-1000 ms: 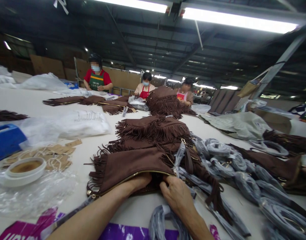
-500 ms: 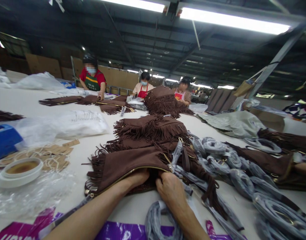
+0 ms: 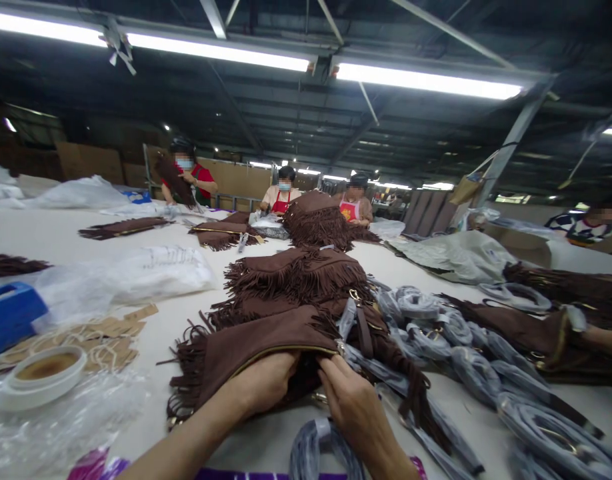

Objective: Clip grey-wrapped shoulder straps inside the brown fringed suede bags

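A brown fringed bag (image 3: 246, 340) lies in front of me, its gold zipper open toward me. My left hand (image 3: 271, 383) reaches into the opening, and its fingertips are hidden inside. My right hand (image 3: 349, 393) pinches the edge of the opening at the right end of the zipper. Just behind this bag lies a pile of similar brown fringed bags (image 3: 299, 273). A coiled strap in grey wrapping (image 3: 306, 443) rests on the table below my right wrist.
Several wrapped, coiled straps (image 3: 451, 330) spread to the right. At left are a tape roll (image 3: 46, 373), tan tags with strings (image 3: 106, 337), a blue box (image 3: 11, 317) and a white plastic bag (image 3: 156, 270). Co-workers stand across the table; another person's arm (image 3: 603, 340) reaches in at right.
My left hand has drawn back a little from the bag's opening, showing more of the hand. My right hand has shifted its grip on the edge. Across the table, a co-worker has lifted a brown bag.
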`<state>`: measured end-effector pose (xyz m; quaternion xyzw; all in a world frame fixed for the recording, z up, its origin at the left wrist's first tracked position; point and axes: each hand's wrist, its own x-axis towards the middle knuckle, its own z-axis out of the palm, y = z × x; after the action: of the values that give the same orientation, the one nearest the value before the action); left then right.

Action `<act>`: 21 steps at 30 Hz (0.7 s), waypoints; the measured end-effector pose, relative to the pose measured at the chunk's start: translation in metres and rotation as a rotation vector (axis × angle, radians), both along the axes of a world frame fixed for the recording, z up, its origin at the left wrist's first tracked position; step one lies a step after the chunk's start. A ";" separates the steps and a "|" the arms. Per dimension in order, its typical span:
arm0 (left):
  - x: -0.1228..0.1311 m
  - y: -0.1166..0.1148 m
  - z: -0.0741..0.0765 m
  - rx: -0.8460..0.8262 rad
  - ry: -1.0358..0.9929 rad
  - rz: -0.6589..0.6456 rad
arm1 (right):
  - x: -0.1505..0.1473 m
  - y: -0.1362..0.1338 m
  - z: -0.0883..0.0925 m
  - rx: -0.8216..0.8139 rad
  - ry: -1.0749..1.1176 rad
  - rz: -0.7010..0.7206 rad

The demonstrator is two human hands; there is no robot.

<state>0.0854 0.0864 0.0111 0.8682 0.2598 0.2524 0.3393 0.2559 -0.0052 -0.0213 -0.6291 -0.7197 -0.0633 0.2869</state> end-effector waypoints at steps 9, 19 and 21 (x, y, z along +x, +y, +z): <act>0.002 -0.023 0.029 -0.459 -0.208 -0.198 | -0.013 -0.001 0.008 0.259 0.883 0.135; 0.019 -0.034 0.002 -0.718 -0.311 -0.294 | -0.015 0.005 0.012 0.169 1.412 0.239; 0.019 -0.032 0.002 -0.723 -0.352 -0.242 | -0.007 0.005 0.014 0.210 1.592 0.215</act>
<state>0.1048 0.0544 0.0133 0.6611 0.1659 0.2477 0.6886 0.2488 -0.0007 -0.0071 -0.3828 -0.3467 0.3641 0.7751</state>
